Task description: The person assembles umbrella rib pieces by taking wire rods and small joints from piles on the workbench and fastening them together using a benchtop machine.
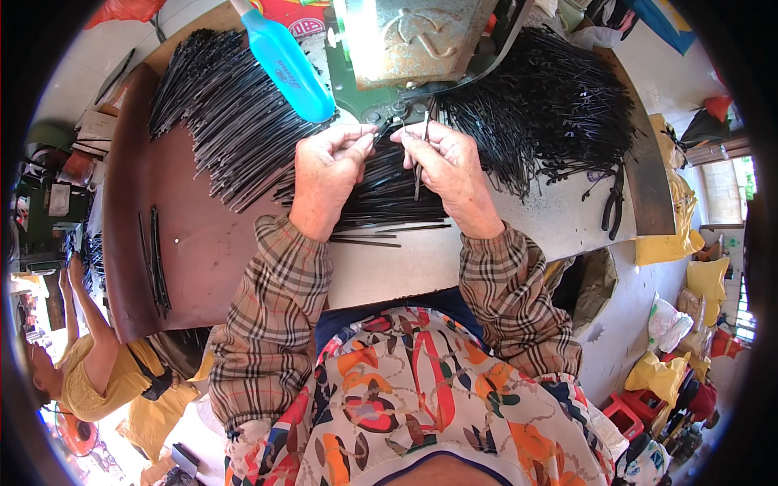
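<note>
My left hand (326,170) is closed in a pinch on a small dark piece (382,130), just below the machine's working point. Beside it, my right hand (450,166) is closed around slim metal tweezers (418,182), which point down past the palm. Its thumb and fingertip also meet near the dark piece; whether they grip it I cannot tell. Under both hands lies a bunch of thin black rods (381,198), much like umbrella ribs. A large pile of such rods (243,121) spreads to the left, and a tangled pile (551,105) sits to the right.
A green machine with a worn metal cover (413,44) and bright lamp stands ahead. A blue paddle-shaped thing (288,69) leans over the left pile. Dark-handled pliers (613,202) lie at right. Several loose rods (154,259) rest on the brown sheet (207,267). Another person (105,364) works far left.
</note>
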Action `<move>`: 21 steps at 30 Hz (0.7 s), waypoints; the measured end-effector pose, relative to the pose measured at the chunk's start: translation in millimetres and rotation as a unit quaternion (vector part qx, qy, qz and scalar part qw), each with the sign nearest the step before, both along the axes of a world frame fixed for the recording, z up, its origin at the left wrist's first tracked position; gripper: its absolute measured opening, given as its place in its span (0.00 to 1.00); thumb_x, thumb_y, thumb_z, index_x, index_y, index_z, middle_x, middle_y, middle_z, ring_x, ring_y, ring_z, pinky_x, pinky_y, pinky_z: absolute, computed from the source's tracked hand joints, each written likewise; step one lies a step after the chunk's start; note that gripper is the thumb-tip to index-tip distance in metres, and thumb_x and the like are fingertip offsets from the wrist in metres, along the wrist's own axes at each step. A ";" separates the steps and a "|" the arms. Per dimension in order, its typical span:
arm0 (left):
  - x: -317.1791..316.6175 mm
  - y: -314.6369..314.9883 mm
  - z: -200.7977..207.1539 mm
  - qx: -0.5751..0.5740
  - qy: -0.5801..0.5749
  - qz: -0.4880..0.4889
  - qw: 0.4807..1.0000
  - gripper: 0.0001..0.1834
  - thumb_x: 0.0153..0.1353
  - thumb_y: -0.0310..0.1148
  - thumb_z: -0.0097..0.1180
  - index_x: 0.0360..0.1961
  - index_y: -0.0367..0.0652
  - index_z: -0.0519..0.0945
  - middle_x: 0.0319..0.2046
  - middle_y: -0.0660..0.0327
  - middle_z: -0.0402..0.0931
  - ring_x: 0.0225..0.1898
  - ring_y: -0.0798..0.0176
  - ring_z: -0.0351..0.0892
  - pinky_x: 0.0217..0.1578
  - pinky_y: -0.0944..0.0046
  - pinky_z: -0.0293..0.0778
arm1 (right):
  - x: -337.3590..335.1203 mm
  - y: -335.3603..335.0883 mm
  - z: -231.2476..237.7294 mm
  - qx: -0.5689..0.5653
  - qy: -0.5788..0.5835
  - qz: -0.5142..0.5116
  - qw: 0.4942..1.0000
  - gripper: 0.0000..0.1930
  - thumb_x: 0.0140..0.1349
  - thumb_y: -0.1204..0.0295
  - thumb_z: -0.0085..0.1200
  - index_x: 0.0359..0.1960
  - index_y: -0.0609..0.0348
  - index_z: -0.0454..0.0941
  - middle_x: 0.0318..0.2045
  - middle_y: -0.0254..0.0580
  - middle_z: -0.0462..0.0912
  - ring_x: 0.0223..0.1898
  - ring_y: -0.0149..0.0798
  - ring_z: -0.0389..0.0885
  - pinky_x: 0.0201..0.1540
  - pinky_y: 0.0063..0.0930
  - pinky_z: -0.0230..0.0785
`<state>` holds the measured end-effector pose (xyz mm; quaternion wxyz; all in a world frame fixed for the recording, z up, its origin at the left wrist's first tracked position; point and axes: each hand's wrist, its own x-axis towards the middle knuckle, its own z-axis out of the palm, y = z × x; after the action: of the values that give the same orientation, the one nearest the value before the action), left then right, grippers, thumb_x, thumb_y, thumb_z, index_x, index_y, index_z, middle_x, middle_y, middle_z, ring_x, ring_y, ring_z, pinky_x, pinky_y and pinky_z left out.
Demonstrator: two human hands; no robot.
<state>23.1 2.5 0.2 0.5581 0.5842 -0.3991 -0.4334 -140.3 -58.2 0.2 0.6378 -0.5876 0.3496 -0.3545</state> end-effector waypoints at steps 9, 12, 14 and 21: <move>-3.1 -4.9 -1.5 -0.026 -0.067 0.005 0.997 0.12 0.60 0.23 0.59 0.46 0.35 0.81 0.22 0.71 0.73 0.19 0.82 0.64 0.18 0.79 0.58 | -0.6 -5.7 -2.4 0.015 -0.022 0.000 1.000 0.10 0.65 0.71 0.52 0.39 0.65 0.81 0.24 0.29 0.76 0.24 0.18 0.67 0.25 0.13 0.56; -4.3 -11.1 -2.1 -0.057 -0.078 0.024 0.995 0.12 0.56 0.21 0.61 0.43 0.33 0.82 0.23 0.68 0.77 0.21 0.80 0.68 0.22 0.78 0.63 | 1.6 -8.8 -2.4 0.005 -0.034 -0.005 0.999 0.10 0.64 0.70 0.53 0.39 0.65 0.81 0.24 0.28 0.76 0.23 0.17 0.66 0.24 0.13 0.55; -5.9 -17.2 -2.7 -0.080 -0.085 0.036 0.992 0.12 0.54 0.20 0.62 0.41 0.31 0.83 0.26 0.63 0.81 0.22 0.78 0.72 0.25 0.76 0.68 | 2.0 -13.3 -3.6 -0.002 -0.042 -0.011 0.999 0.10 0.64 0.70 0.54 0.39 0.65 0.81 0.24 0.28 0.76 0.23 0.16 0.66 0.23 0.13 0.54; -14.6 -17.4 -11.1 -0.171 -0.272 0.107 0.941 0.10 0.49 0.18 0.61 0.35 0.36 0.83 0.24 0.53 0.79 0.23 0.61 0.79 0.27 0.66 0.74 | 4.9 -13.6 -6.2 0.008 -0.033 -0.020 0.999 0.09 0.64 0.70 0.54 0.39 0.63 0.81 0.23 0.27 0.75 0.19 0.15 0.62 0.20 0.11 0.51</move>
<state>8.5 -14.9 -11.0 0.5626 0.6150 -0.5392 -0.1210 -135.4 -71.7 -6.0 0.6466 -0.5632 0.3427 -0.3838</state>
